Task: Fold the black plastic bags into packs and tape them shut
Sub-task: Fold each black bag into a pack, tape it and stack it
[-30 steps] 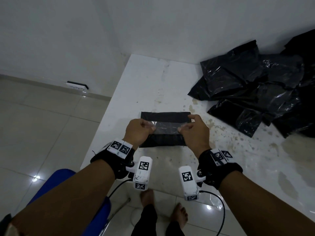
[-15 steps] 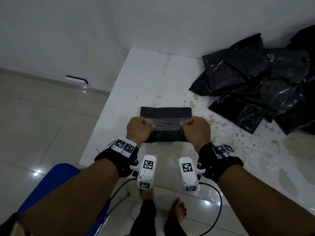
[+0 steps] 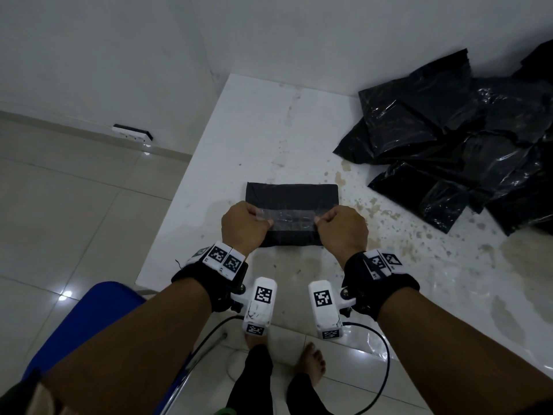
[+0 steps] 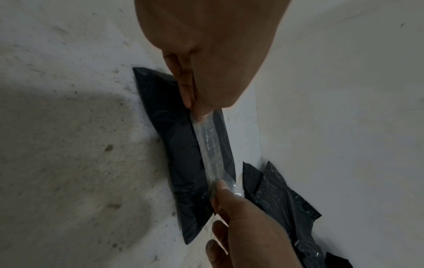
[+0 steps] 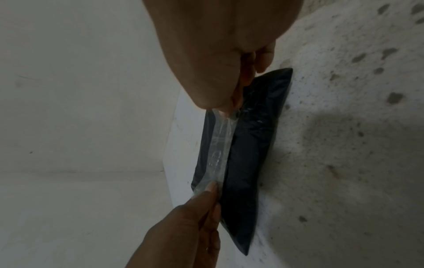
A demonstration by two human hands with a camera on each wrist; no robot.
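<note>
A folded black bag pack [image 3: 291, 194] lies flat on the white table [image 3: 257, 115] near its front left edge. A strip of clear tape [image 3: 291, 218] is stretched just above the pack, running left to right. My left hand [image 3: 244, 227] pinches the tape's left end and my right hand [image 3: 341, 227] pinches its right end. In the left wrist view the tape strip [image 4: 210, 150] spans the pack [image 4: 176, 145] between the two hands. The right wrist view shows the same tape strip [image 5: 220, 145] over the pack [image 5: 250, 154]. Whether the tape touches the pack I cannot tell.
A heap of shiny black bags [image 3: 466, 145] fills the table's back right. The table top is stained at the right. A blue chair [image 3: 89, 313] stands below the front left edge. A wall socket [image 3: 131, 133] sits on the left wall.
Both hands have drawn slightly towards me and lowered the stretched tape over the middle of the pack. The right index finger, earlier extended on the pack's far corner, is now curled in.
</note>
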